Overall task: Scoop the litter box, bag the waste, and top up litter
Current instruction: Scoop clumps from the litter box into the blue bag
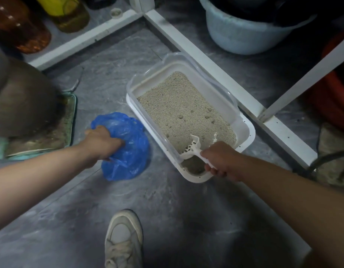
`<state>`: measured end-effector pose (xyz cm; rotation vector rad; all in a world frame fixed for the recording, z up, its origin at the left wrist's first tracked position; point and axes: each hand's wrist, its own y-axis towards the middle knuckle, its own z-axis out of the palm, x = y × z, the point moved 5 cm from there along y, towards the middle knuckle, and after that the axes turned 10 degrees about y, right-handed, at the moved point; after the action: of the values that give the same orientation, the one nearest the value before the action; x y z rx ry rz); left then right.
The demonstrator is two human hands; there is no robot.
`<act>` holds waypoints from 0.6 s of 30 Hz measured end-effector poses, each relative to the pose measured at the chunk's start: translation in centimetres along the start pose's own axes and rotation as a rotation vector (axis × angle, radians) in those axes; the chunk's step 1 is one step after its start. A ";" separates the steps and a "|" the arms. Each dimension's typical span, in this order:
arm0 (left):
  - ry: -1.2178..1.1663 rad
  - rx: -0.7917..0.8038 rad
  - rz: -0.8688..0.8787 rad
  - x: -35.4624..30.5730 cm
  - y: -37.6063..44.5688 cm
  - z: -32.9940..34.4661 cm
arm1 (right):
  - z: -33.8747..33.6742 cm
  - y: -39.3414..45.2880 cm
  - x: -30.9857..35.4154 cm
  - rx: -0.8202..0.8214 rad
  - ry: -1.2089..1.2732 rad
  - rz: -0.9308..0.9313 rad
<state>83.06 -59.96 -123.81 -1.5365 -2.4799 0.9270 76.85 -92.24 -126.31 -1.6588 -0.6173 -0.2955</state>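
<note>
Scoop in the box, bag held beside it.
Right hand [220,161] grips the scoop [192,149] at the lower end of the litter box [242,130], mid-frame; left hand [101,141] clutches the blue bag [128,151] on the floor, just left.

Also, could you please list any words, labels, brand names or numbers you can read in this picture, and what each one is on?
None can be read.
Litter box, scoop, blue bag: no print visible.
Bottles at the top left: no label can be made out.
</note>
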 end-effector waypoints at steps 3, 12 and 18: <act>-0.019 0.051 0.028 -1.3 -0.1 1.3 | -0.2 -0.1 0.0 0.008 -0.023 0.022; 0.059 0.118 0.084 -7.2 -1.3 4.7 | 0.0 0.2 0.4 0.018 -0.074 -0.004; 0.052 0.131 0.104 -7.4 -0.1 5.1 | 0.9 1.1 -0.2 0.007 -0.018 -0.026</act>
<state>84.74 -68.49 -126.18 -1.6382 -2.2738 1.0280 77.14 -91.47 -127.52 -1.6494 -0.6536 -0.2972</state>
